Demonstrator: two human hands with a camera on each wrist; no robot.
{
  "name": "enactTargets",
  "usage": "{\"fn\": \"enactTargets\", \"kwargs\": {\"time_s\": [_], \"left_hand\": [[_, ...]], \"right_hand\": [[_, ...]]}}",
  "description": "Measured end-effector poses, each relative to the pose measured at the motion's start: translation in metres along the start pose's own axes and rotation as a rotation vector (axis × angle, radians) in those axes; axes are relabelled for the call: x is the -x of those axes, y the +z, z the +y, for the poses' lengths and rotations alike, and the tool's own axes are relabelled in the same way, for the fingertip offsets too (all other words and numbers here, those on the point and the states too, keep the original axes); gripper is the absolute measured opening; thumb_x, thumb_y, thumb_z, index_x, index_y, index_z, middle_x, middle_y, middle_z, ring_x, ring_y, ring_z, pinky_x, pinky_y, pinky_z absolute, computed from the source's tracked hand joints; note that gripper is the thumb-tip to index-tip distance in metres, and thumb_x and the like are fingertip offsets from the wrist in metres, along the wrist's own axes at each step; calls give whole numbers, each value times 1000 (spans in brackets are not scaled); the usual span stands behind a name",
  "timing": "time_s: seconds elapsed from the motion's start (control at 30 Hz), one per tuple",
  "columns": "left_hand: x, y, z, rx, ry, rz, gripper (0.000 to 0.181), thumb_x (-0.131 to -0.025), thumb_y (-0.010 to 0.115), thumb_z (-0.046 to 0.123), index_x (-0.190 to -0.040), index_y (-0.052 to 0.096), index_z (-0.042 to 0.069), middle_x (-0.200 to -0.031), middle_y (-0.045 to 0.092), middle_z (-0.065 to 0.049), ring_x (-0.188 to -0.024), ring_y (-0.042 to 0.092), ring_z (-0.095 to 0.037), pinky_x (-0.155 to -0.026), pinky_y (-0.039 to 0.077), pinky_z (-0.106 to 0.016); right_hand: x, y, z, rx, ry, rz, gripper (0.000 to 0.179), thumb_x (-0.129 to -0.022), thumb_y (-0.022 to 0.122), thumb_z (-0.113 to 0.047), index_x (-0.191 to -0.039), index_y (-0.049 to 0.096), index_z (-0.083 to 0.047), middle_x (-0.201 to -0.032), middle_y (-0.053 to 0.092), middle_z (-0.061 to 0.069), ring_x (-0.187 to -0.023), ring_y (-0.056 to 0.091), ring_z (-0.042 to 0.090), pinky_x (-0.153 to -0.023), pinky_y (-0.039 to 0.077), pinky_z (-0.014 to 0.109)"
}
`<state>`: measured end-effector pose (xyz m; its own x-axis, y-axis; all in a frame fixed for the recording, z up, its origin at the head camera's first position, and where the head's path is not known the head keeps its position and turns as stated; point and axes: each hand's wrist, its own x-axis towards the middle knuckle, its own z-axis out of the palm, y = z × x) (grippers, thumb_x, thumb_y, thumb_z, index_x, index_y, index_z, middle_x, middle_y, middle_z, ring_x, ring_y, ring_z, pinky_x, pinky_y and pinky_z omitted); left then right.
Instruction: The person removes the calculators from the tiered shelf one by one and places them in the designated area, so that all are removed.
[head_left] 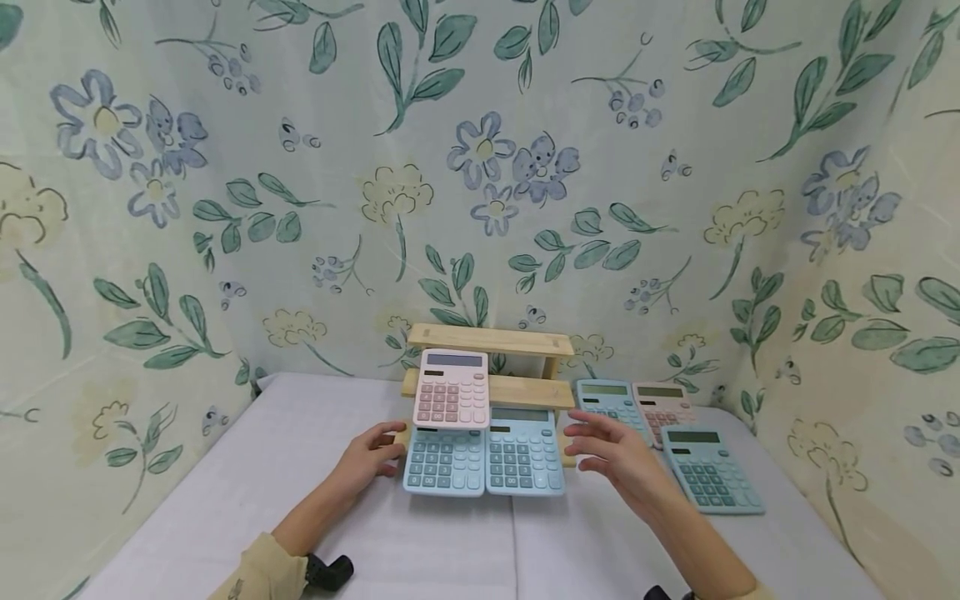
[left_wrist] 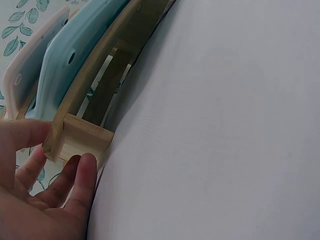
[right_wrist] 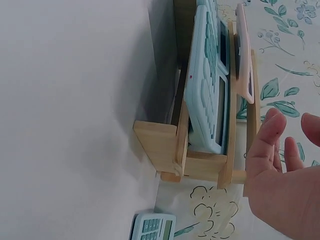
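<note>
A stepped wooden rack point(head_left: 525, 392) stands on the table against the curtain. Its lower step bears two blue calculators point(head_left: 444, 467) point(head_left: 525, 462) side by side. On the step above, at the left, leans a pink calculator point(head_left: 452, 392), overlapping the left blue one in the head view. My left hand point(head_left: 366, 457) is at the rack's left end; in the left wrist view its thumb and fingertips point(left_wrist: 87, 161) pinch the wooden end piece point(left_wrist: 85, 137). Beside the rack's right end, my right hand point(head_left: 618, 454) holds nothing, its fingers point(right_wrist: 267, 135) loosely bent near the upper rail.
Right of the rack lie a blue calculator point(head_left: 609, 398), a pink calculator point(head_left: 660, 404) and another blue calculator point(head_left: 711, 471) on the white tablecloth point(head_left: 330, 408). A floral curtain point(head_left: 480, 167) closes off the back and sides.
</note>
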<state>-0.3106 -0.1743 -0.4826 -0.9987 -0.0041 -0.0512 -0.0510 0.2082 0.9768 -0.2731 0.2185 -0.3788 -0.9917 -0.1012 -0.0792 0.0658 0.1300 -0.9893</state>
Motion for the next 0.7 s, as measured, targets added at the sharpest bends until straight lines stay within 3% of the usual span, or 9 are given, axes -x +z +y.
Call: {"fn": "enactTargets", "kwargs": {"time_s": [0.7], "left_hand": [[0, 0, 1, 13, -17, 9, 42, -96, 64, 18, -137, 59, 13, -121, 62, -13, -97, 64, -21, -78, 58, -35]], "right_hand": [[-16, 42, -6, -47, -34, -46, 48, -94, 66, -8, -141, 57, -11, -129, 60, 20, -100, 69, 28, -84, 56, 34]]}}
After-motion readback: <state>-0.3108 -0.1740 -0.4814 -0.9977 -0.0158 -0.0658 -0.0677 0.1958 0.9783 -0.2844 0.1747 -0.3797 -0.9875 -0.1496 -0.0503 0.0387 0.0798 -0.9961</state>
